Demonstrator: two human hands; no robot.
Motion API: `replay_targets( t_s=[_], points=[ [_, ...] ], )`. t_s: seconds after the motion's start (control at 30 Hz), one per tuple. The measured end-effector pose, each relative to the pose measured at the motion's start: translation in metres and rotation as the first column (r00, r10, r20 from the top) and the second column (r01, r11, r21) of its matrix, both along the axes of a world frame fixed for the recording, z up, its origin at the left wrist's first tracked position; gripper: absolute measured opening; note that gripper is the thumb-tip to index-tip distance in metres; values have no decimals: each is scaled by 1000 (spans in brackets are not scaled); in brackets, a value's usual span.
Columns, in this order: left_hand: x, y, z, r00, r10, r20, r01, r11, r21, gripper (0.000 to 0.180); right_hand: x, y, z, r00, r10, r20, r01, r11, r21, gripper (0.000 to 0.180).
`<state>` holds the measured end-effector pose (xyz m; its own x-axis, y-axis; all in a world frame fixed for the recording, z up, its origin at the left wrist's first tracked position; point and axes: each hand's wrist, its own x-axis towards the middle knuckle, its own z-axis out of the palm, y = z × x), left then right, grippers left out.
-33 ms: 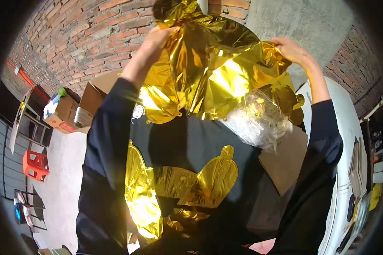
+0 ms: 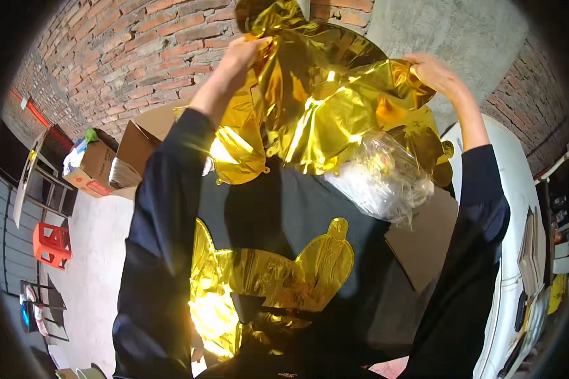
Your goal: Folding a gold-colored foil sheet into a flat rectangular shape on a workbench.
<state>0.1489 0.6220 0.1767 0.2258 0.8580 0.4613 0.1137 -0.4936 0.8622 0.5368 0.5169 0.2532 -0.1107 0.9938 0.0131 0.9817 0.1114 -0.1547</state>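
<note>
I hold a crinkled, flat gold foil balloon up in front of the brick wall. My left hand grips its upper left edge. My right hand pinches its upper right edge. Both arms wear dark sleeves. Under the raised foil, a crumpled clear plastic bag lies on a dark surface. Lower down, more gold foil balloons lie flat, one with a rounded tab sticking up.
A brown cardboard sheet lies right of the plastic bag. Open cardboard boxes stand at the left by the brick wall. A red stool sits on the floor far left. A white curved surface runs along the right.
</note>
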Motion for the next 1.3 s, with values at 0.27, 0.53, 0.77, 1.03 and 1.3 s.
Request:
replay_targets(
  t_s=[0.27, 0.53, 0.77, 1.03, 1.3],
  points=[
    [77, 32, -106, 650, 474, -594, -375, 880, 293, 63, 6, 82, -91, 785, -307, 538, 233, 951, 203, 51],
    [66, -77, -123, 657, 100, -747, 113, 967, 228, 59, -84, 43, -123, 773, 66, 631, -187, 974, 127, 41],
    [-19, -121, -73, 724, 57, -687, 216, 928, 304, 47, -166, 8, -87, 826, 322, 462, -340, 939, -47, 29],
    [-123, -208, -140, 643, -37, -765, 84, 996, 23, 42, -261, -59, -249, 733, 597, 325, -679, 617, 397, 30],
    [-119, -217, -167, 786, 115, -608, -27, 988, 151, 50, -284, -57, -241, 882, 471, 6, -417, 775, 474, 9]
  ],
)
